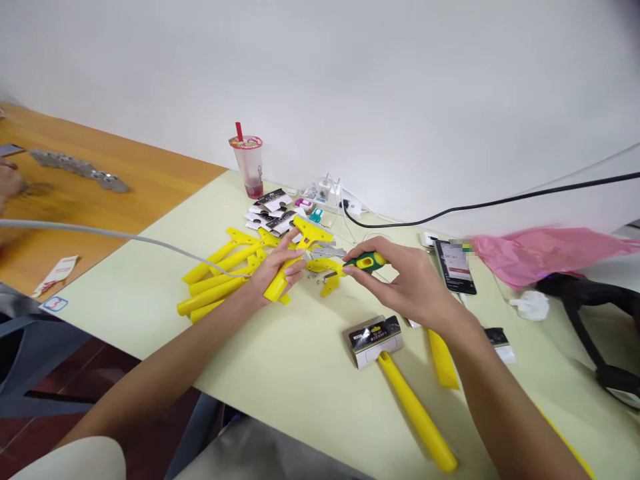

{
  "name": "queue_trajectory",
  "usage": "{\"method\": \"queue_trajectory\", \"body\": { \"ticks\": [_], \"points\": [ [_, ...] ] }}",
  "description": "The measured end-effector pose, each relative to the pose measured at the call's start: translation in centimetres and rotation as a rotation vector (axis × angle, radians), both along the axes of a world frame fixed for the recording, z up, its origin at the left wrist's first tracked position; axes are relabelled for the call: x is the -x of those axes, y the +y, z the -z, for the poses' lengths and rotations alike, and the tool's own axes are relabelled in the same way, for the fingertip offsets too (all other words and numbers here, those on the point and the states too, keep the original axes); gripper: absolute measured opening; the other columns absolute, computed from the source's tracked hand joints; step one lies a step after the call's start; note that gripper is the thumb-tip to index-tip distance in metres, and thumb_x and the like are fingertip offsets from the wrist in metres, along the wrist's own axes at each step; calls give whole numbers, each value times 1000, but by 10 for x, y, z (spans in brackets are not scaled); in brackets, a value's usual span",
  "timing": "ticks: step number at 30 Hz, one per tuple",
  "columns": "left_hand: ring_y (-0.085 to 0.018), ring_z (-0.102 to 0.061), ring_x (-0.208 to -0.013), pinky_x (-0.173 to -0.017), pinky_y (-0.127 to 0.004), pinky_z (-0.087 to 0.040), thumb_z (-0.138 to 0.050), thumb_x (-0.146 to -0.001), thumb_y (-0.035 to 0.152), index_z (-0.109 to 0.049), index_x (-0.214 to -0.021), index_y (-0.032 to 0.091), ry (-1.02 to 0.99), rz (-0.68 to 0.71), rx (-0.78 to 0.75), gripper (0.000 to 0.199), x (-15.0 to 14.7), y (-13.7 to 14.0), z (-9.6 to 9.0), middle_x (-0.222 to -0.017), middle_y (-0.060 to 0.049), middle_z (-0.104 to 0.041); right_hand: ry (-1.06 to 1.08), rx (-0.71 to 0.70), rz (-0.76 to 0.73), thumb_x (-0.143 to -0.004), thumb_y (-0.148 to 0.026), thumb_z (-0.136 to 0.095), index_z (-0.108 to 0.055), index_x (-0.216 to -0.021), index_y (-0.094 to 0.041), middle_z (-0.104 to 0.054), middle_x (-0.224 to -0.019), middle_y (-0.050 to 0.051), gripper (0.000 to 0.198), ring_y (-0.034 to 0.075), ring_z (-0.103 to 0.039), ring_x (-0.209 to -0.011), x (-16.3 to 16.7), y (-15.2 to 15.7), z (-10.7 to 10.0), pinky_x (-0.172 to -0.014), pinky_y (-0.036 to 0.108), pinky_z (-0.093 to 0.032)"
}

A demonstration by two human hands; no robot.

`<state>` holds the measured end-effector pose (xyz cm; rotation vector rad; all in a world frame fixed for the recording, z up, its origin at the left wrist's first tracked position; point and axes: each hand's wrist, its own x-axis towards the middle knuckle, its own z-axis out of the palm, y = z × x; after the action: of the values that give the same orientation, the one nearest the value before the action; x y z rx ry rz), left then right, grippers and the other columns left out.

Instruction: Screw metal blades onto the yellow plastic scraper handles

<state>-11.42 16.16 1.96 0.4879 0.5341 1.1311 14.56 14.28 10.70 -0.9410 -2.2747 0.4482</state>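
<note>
My left hand (270, 268) is closed round the handle of a yellow scraper (313, 230), its wide head pointing away from me. Between the fingers of my right hand (413, 283) is a green and yellow screwdriver (369, 262), tip to the left. The tip is near small screws on the table, apart from the held scraper. Thin metal blades (327, 251) lie between my hands, with loose yellow pieces (329, 287) beside them. Several yellow scrapers (215, 287) are piled left of my left hand. Nearer me, another scraper (420, 413) wears a black and white card sleeve (375, 340).
Behind the hands are printed cards (273, 212), a drink cup (249, 167) and a power strip (325, 190). To the right lie a phone (456, 267), pink bag (540, 250), tissue (531, 305) and black strap (575, 313). Cables cross both sides. Another person's hand (9, 180) shows far left.
</note>
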Motion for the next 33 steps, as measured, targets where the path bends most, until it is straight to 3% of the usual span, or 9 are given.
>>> {"method": "queue_trajectory", "body": {
  "ticks": [6, 9, 15, 21, 33],
  "points": [
    [0, -43, -45, -38, -12, -34, -76, -88, 5, -54, -147, 28, 28, 95, 47, 68, -13, -12, 5, -102, 0, -69, 70, -125, 101, -103, -47, -72, -73, -112, -27, -83, -106, 5, 22, 21, -77, -79, -15, -13, -27, -68, 31, -58],
    [-1, -43, -44, -37, -13, -32, -78, -87, 5, -57, -140, 27, 36, 183, 80, 62, -25, -23, 6, -98, 1, -69, 103, -145, 115, -103, -48, -72, -72, -111, -28, -83, -105, 5, 22, 21, -77, -80, -20, -15, -32, -69, 32, -58],
    [0, -43, -43, -36, -13, -33, -72, -90, 4, -52, -148, 28, 22, 297, 140, 66, -38, -34, 8, -127, -11, -73, 127, -137, 82, -103, -48, -71, -72, -109, -26, -81, -102, 5, 23, 20, -75, -81, -24, -8, -30, -74, 32, -59],
    [1, -43, -44, -37, -11, -34, -66, -93, 3, -47, -156, 28, -19, 279, 147, 71, -32, -32, 10, -135, -16, -70, 137, -106, 84, -102, -48, -73, -71, -109, -25, -81, -103, 5, 24, 20, -75, -82, -28, 2, -24, -74, 33, -59],
    [0, -44, -45, -41, -14, -36, -66, -93, 2, -53, -145, 26, -37, 306, 136, 58, -33, -33, 17, -134, -15, -72, 131, -128, 109, -102, -41, -74, -71, -108, -26, -81, -103, 4, 16, 19, -74, -80, -29, 10, -17, -73, 33, -59]
  ]
}}
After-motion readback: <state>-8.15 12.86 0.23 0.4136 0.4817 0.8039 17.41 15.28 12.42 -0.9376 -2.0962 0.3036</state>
